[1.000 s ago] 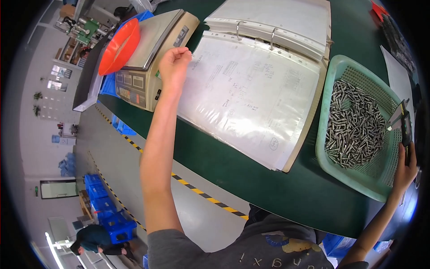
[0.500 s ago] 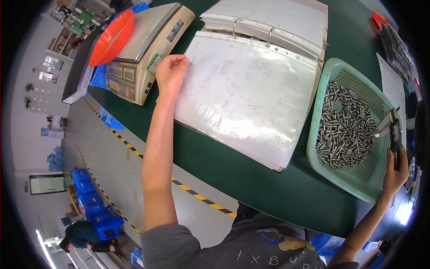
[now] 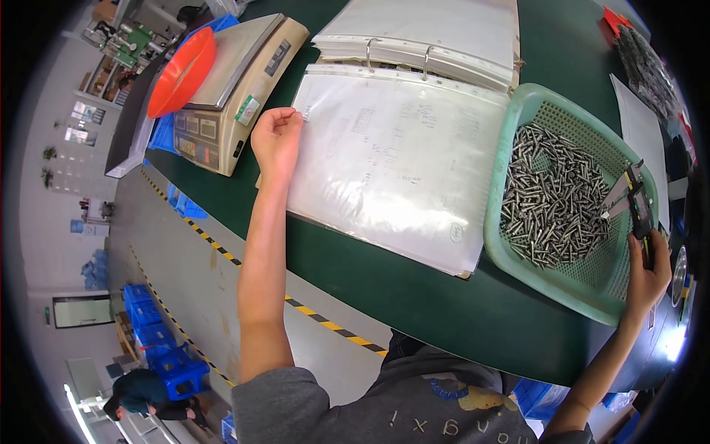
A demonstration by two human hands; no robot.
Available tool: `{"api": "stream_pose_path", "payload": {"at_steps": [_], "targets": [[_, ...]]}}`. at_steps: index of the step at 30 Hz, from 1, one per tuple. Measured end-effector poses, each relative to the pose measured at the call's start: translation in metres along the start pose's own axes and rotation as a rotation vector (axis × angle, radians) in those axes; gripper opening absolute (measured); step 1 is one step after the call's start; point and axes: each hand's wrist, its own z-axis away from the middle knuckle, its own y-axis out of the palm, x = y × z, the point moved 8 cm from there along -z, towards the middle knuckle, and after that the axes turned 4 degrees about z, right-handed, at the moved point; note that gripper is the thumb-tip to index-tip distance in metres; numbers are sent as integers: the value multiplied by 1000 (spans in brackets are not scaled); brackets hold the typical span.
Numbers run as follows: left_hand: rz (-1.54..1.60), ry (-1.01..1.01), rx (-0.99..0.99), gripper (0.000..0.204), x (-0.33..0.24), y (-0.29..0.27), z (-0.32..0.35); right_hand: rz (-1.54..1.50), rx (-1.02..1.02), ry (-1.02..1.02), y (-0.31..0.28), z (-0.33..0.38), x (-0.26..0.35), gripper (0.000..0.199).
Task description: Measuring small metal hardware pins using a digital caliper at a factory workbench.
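Observation:
My left hand (image 3: 275,148) is closed, thumb and fingers pinched together at the left edge of a clear plastic sleeve with a paper sheet (image 3: 384,177) in an open ring binder. Whether a small part or the sleeve's edge is between the fingertips, I cannot make out. My right hand (image 3: 649,275) grips a digital caliper (image 3: 640,211) over the right side of a green plastic basket (image 3: 499,214). The caliper's jaws point left and are spread apart above the basket. Inside lie a great many small metal pins or screws (image 3: 555,200).
A beige weighing scale (image 3: 255,89) carries an orange-red scoop (image 3: 183,72) at the upper left. White paper (image 3: 642,137) and dark bagged items (image 3: 645,70) lie beyond the basket. A person (image 3: 148,394) bends near blue stools (image 3: 177,370) at the lower left.
The view has shifted a little, so binder and basket appear farther left. The caliper has tilted slightly in my right hand. My left hand keeps its pinch at the sleeve's edge.

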Motion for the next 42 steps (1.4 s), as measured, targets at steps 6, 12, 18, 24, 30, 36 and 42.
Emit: {"api": "stream_pose_path", "payload": {"at_steps": [6,12,18,24,30,36,42], "targets": [[112,29,-28,13,2,-4,3,4,-6,-5,1,2,0,35],[-104,524,-231,12,-58,-14,37,57,-22,-217,-4,3,29,36],[609,258,30,15,-113,40,76,-27,-51,-423,-20,-15,75,34],[888,115,528,17,-197,171,148,-84,-126,-361,-22,-24,64,27],[1032,-133,681,10,-205,237,186,30,-227,-362,-28,-10,85,25],[983,-197,801,17,-199,232,194,-26,-269,-419,-38,-14,100,42],[977,-277,832,18,-196,234,195,-28,-192,-338,-31,-18,82,41]]}}
